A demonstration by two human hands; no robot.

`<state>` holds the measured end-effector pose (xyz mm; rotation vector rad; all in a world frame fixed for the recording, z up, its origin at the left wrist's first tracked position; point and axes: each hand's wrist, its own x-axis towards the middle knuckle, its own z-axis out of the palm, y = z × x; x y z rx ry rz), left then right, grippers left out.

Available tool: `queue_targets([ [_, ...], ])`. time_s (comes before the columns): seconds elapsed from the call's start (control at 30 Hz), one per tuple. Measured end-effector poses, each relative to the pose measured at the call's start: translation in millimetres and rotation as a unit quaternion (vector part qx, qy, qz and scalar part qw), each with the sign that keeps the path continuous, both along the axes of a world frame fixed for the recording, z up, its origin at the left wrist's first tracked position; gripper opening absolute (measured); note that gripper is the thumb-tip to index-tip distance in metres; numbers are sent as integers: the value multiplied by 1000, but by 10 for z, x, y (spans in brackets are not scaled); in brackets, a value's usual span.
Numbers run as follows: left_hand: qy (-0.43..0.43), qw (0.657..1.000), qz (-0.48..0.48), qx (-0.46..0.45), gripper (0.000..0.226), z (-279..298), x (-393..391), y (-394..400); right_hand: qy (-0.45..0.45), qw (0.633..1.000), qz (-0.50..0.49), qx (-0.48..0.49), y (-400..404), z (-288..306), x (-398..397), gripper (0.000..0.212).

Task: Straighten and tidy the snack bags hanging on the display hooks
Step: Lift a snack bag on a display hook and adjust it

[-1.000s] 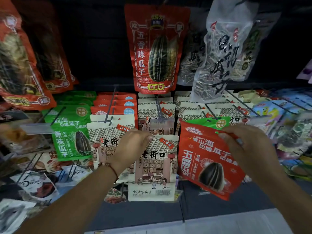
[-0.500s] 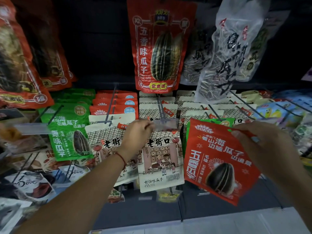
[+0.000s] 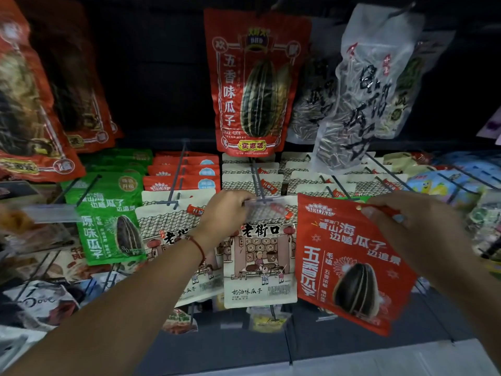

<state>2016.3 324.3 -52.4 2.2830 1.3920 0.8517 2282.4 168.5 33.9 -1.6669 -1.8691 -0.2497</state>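
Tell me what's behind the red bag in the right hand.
Behind the tilted red bag, a green bag's top edge peeks out, with cream bags on hooks further back. Everything lower is covered.

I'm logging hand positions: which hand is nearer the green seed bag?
Left. The left hand is at the cream bag's top, one column right of the green seed bag; the right hand holds the red bag farther right.

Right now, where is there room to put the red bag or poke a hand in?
The dark wall between the big red bags is bare. So is the grey ledge under the hooks. Everywhere else is crowded: cream bags, the green bag, and the red bag in the right hand.
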Motion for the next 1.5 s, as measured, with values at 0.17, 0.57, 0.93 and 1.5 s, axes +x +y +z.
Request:
queue_targets([
  [0.17, 6, 1000, 3, -16, 17, -56, -21, -2, 0, 1000, -2, 0, 17, 38, -6, 13],
  [0.57, -29, 999, 30, -17, 36, -182, -2, -68, 20, 1000, 13, -15, -69, 13, 26, 15],
  [0.93, -51, 998, -34, 16, 16, -131, -68, 90, 29, 999, 8, -27, -76, 27, 76, 12],
  [1.5, 8, 999, -34, -30, 27, -71, -84, 171, 84, 994, 57, -36, 85, 28, -148, 13],
])
